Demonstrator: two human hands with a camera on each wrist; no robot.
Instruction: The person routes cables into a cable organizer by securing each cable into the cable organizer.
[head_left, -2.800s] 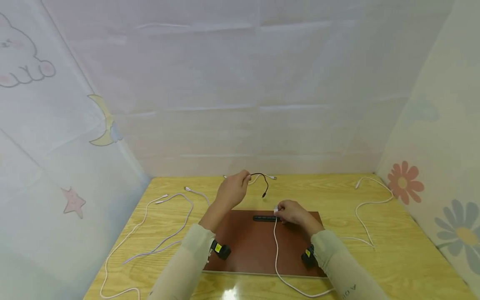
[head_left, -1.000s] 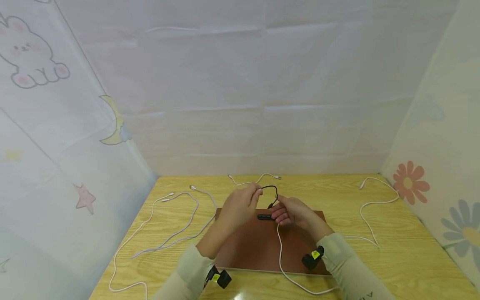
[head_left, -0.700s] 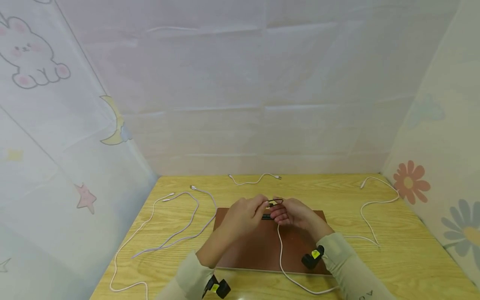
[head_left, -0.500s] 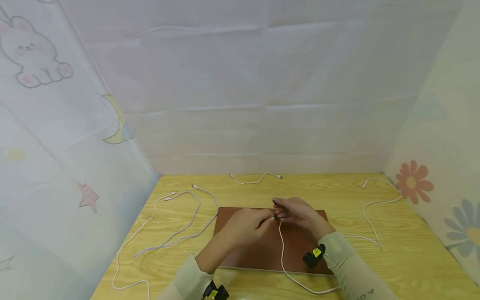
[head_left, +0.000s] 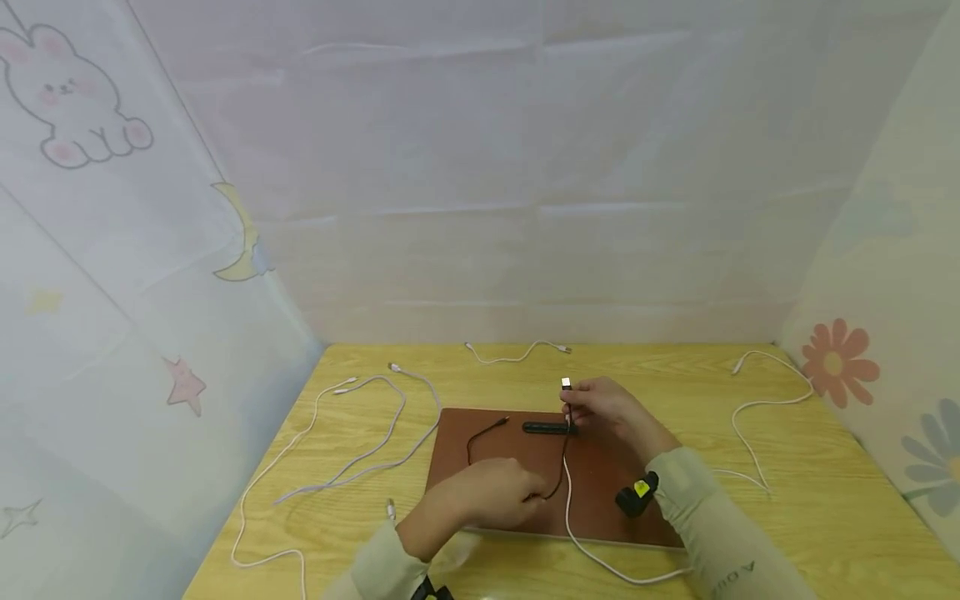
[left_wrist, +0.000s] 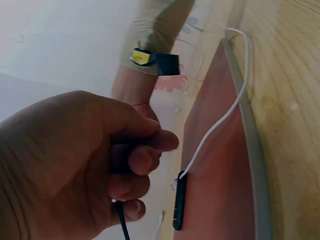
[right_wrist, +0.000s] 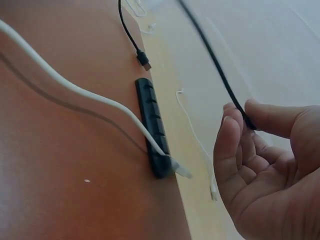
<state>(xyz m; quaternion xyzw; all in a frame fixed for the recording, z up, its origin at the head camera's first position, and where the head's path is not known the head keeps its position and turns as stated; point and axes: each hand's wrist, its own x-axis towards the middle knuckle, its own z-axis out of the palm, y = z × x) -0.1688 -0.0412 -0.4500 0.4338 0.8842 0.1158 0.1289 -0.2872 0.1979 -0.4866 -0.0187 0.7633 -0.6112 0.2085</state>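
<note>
My right hand (head_left: 603, 404) pinches a black USB cable (right_wrist: 212, 60) just below its metal-tipped plug (head_left: 566, 384), which points up over the mat's far edge. Lower and to the left, my left hand (head_left: 495, 493) holds the same cable between curled fingers; its lead hangs out below them in the left wrist view. The cable's small end plug (right_wrist: 143, 60) lies on the brown mat (head_left: 517, 517). Beside it sits a black cable holder (head_left: 542, 427) with several slots. A white cable (right_wrist: 85, 92) lies through the slot at its right end, plug sticking out beyond.
Several pale cables lie on the wooden table: a white one (head_left: 243, 508) and a lilac one (head_left: 397, 408) at left, a short white one (head_left: 510, 360) at the back, and another white cable (head_left: 738, 425) at right. Patterned cloth walls (head_left: 450, 167) surround the table.
My left hand came right toward the right hand, then drew down and toward me along the black cable. The cable's small end now lies on the mat; my right hand now holds its USB plug end.
</note>
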